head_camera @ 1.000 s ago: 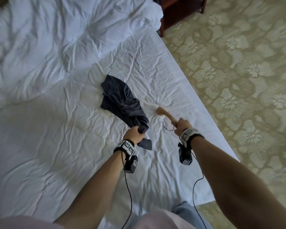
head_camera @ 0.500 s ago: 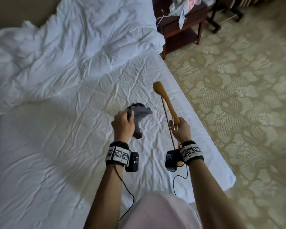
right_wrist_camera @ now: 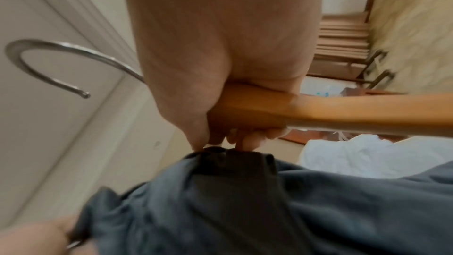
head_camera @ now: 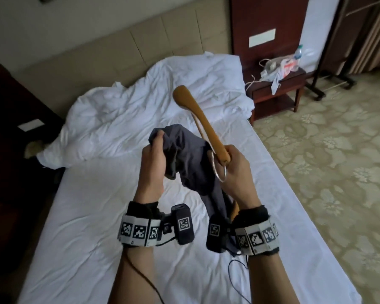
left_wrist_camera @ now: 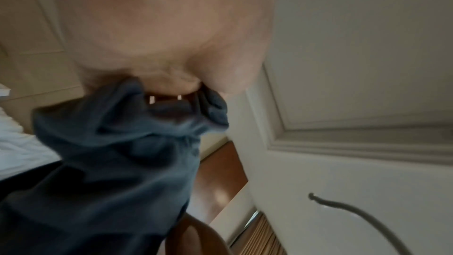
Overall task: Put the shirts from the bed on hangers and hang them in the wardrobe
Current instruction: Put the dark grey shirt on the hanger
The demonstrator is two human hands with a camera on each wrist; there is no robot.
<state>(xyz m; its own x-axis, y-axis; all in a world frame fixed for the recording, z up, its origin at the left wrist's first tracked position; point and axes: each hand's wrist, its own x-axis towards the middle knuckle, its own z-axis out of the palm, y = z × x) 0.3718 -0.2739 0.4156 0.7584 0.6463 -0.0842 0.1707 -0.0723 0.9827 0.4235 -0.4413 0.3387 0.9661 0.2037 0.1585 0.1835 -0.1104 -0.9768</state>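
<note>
I hold a dark grey shirt bunched up in the air over the bed. My left hand grips its upper edge, and the cloth hangs below the palm in the left wrist view. My right hand grips the middle of a wooden hanger, whose one arm points up and away. Its metal hook curls out beside my right thumb. In the right wrist view the fingers wrap the wooden hanger, the hook sticks out left, and the shirt lies just under the fingertips.
A crumpled white duvet lies at the head of the bed. A dark wooden nightstand with bags and a bottle stands to the right. A black metal rack stands on the patterned floor. Dark furniture is at the left.
Both hands rose from the bed and came closer together. The shirt left the sheet and now hangs between them, against the hanger. My view tilted up towards the headboard.
</note>
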